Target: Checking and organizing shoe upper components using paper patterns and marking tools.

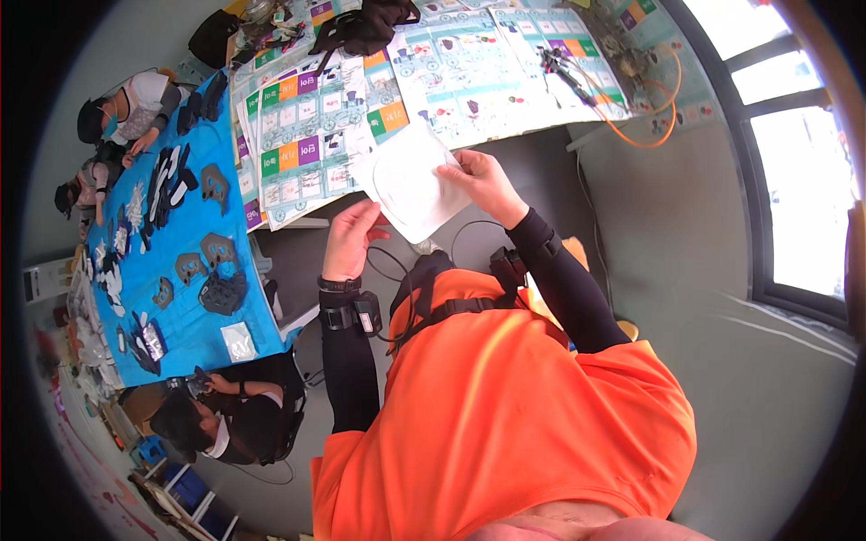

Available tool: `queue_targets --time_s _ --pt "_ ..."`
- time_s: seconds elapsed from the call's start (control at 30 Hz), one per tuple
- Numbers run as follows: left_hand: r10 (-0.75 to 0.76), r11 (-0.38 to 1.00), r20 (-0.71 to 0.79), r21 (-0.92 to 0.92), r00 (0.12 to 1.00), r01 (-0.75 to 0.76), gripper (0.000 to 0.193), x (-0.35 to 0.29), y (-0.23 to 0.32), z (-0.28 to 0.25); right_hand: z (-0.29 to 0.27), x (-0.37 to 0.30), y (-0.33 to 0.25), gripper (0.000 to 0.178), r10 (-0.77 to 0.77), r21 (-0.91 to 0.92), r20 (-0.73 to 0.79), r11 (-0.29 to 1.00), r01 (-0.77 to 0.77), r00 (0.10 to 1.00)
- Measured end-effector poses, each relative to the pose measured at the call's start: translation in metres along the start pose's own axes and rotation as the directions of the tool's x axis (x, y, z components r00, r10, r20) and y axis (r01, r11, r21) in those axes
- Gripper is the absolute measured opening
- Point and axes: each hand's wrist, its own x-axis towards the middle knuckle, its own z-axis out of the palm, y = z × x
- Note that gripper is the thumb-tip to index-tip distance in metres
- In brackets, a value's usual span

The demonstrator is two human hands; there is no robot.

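A white, thin sheet with a rounded lower edge and a faint curved outline hangs in front of me, near the table's front edge. My right hand pinches its right side between thumb and fingers. At its lower left, my left hand is closed with the fingertips at the sheet's edge. I cannot tell whether the sheet is paper or cloth.
Printed sheets cover the table ahead. On it lie a black cloth item and a tool with an orange cord. Left, people work around a blue-covered table with dark curved parts. A window is at right.
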Motion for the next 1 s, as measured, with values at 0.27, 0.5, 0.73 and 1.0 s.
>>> queue_targets --time_s 0.27,0.5,0.73,1.0 --pt "0.090 0.995 -0.088 -0.022 0.992 -0.093 0.020 0.046 -0.005 -0.005 -0.012 0.043 -0.030 0.027 0.043 -0.183 0.146 0.983 -0.016 0.988" --pt "0.045 0.985 -0.085 -0.164 0.995 -0.058 0.026 0.055 -0.003 0.016 0.000 0.079 -0.046 0.028 0.113 -0.020 0.298 0.993 -0.112 0.948" --pt "0.168 0.922 -0.551 -0.205 0.817 -0.327 0.027 0.054 -0.004 0.048 -0.011 0.125 -0.066 0.028 0.291 -0.115 0.699 0.947 -0.299 0.653" --pt "0.417 0.837 -0.795 0.147 0.442 -0.526 0.043 0.045 0.020 0.130 -0.045 0.158 -0.100 0.021 0.195 -0.095 0.824 0.973 -0.209 0.532"
